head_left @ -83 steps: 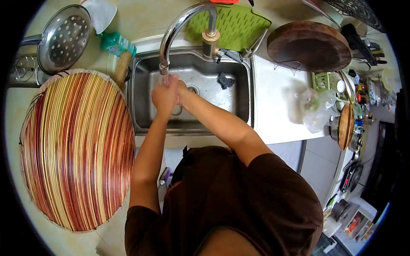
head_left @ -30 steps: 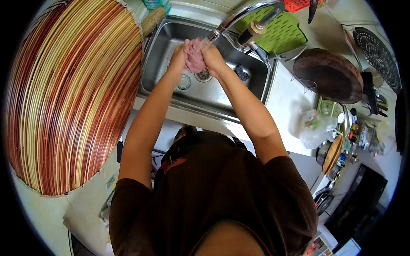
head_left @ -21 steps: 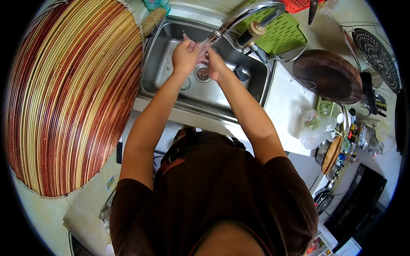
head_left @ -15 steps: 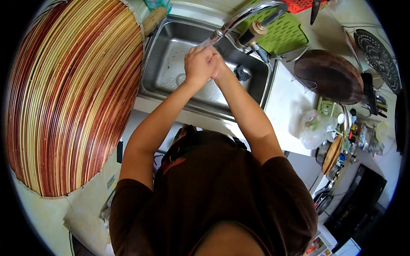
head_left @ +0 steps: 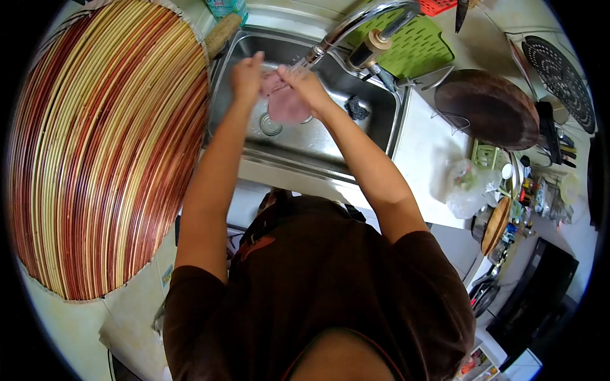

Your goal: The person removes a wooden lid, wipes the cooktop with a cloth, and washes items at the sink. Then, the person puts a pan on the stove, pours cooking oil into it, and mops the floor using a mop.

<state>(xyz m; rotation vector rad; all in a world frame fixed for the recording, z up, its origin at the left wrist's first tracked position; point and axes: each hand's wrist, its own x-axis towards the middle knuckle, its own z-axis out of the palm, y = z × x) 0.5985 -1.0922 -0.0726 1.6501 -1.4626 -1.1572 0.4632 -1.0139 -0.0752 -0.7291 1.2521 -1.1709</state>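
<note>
A pink cloth (head_left: 289,106) hangs spread between my hands over the metal sink (head_left: 330,152), below the faucet spout (head_left: 316,54). My right hand (head_left: 306,89) is closed on the cloth's right upper edge, with running water falling beside it. My left hand (head_left: 246,79), slightly blurred, is closed at the cloth's left corner. The drain (head_left: 270,124) shows partly under the cloth. A dark scouring pad (head_left: 356,108) lies at the sink's right side.
A large striped round woven lid (head_left: 108,152) stands left of the sink. Behind the faucet is a green perforated mat (head_left: 416,47). A round wooden board (head_left: 488,109) and a clear plastic bag (head_left: 469,190) are on the right counter.
My hands have come apart from being clasped together. My left hand moved left and up, and the pink cloth is now visible, opened out between them.
</note>
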